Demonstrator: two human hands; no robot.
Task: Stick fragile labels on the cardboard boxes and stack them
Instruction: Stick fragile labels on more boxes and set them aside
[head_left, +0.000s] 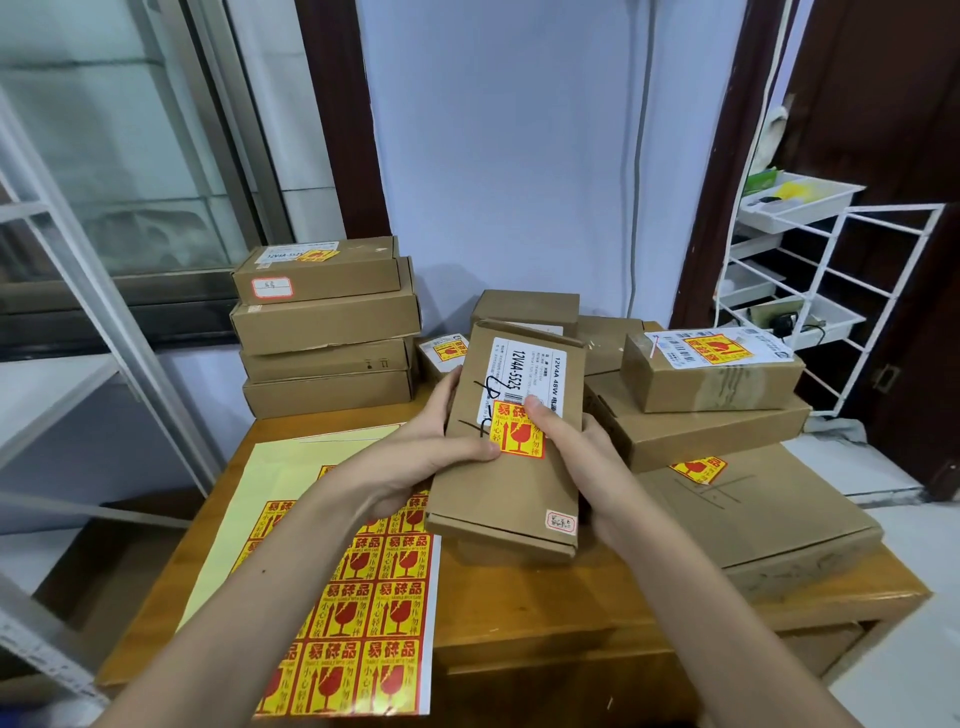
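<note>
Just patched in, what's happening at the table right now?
A person holds a box in both hands above the table. The left hand grips its left edge; the right hand's thumb presses a fragile label onto its top. The label sheet lies below. A stack stands at back left, its top box labelled.

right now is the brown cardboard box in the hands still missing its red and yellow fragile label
No, the brown cardboard box already carries a red and yellow fragile label, with the right hand thumb pressing its top edge.

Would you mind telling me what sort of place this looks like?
Probably a small packing or shipping room: stacked cardboard boxes on a wooden table, a sheet of fragile labels, and a wire shelf rack.
</note>
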